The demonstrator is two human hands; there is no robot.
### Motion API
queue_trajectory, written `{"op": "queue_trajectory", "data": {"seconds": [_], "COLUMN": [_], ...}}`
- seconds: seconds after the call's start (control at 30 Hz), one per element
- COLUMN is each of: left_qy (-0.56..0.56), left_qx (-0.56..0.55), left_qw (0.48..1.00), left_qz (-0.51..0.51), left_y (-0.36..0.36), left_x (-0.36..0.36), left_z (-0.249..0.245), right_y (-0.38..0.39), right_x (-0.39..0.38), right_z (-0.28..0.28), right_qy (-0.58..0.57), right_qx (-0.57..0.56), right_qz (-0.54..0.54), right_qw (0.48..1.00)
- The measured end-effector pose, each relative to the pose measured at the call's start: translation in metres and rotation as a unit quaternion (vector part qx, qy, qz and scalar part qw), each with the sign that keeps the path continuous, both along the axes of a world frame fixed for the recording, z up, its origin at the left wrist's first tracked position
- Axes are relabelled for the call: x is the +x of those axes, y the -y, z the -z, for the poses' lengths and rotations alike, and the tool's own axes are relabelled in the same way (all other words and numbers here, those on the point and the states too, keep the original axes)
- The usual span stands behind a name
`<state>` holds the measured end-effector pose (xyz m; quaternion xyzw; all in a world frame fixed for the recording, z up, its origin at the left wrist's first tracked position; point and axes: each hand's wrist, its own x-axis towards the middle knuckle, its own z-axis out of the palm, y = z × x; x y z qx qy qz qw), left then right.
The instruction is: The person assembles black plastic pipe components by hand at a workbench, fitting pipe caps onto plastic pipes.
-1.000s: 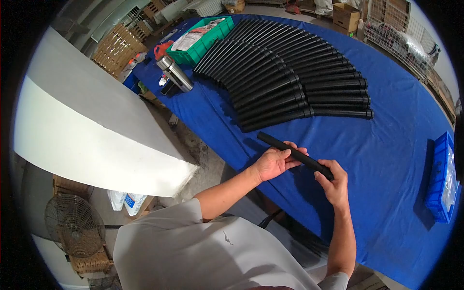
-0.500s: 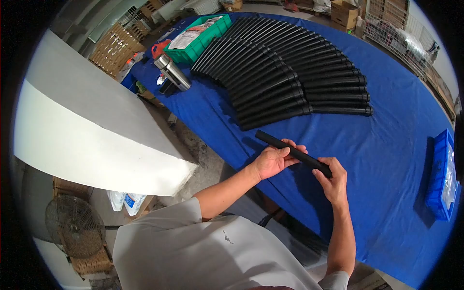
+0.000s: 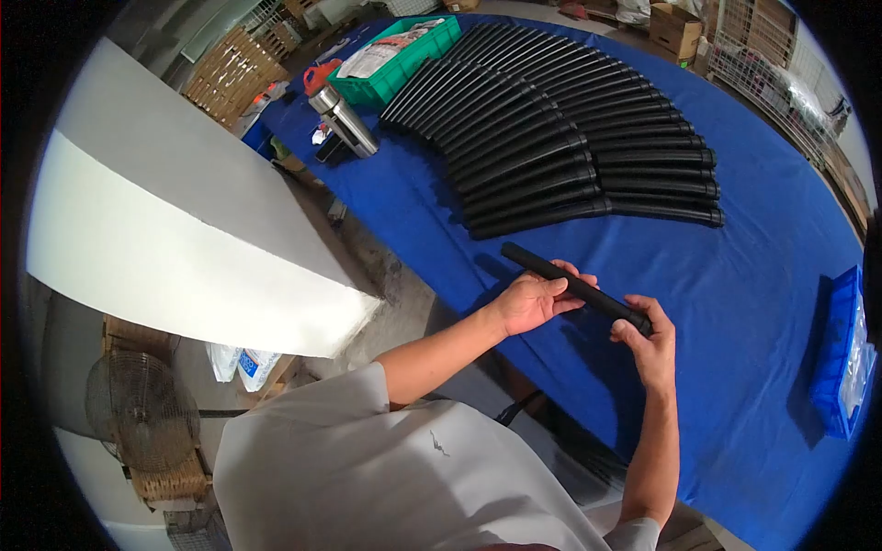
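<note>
A black tube (image 3: 593,296) is held at a slant above the blue cloth, its far end pointing up and left. My left hand (image 3: 536,301) grips it around the middle, thumb on top and fingers beneath. At its lower right end, my right hand (image 3: 650,340) is closed on the tube, thumb and fingers around the ringed end. Beyond both hands lie many similar black tubes (image 3: 524,142), set side by side in two fanned rows.
A blue cloth (image 3: 735,367) covers the table. At its far left stand a green crate (image 3: 413,64) with papers and a steel flask (image 3: 344,121). To the right sits a blue bin (image 3: 834,358) with clear plastic bags. A white pillar (image 3: 202,248) rises left, near a fan (image 3: 142,411).
The view has shifted slightly, so the table things appear a little further right. Both hands keep their hold on the tube, with little change in its slant.
</note>
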<state>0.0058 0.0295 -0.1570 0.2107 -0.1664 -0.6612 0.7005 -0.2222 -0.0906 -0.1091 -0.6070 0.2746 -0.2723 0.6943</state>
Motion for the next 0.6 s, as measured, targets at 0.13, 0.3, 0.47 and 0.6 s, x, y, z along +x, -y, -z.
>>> {"op": "queue_trajectory", "data": {"seconds": [0.13, 0.3, 0.47, 0.6], "left_qy": [0.005, 0.015, 0.002, 0.002], "left_qx": [-0.006, -0.008, -0.005, -0.007], "left_qw": [1.000, 1.000, 1.000, 1.000], "left_qz": [-0.002, -0.005, -0.003, 0.000], "left_y": [0.000, -0.001, 0.000, 0.000], "left_x": [-0.001, -0.001, -0.001, 0.000], "left_z": [-0.001, -0.001, -0.001, 0.000], "right_y": [0.005, 0.005, 0.004, 0.004], "right_x": [-0.002, -0.003, -0.003, -0.004], "right_z": [0.006, -0.004, 0.002, 0.000], "right_qy": [-0.026, -0.057, -0.028, -0.024], "right_qx": [-0.072, -0.104, -0.095, -0.082], "right_qz": [-0.023, -0.056, -0.041, -0.052], "right_qw": [0.997, 0.991, 0.994, 0.995]}}
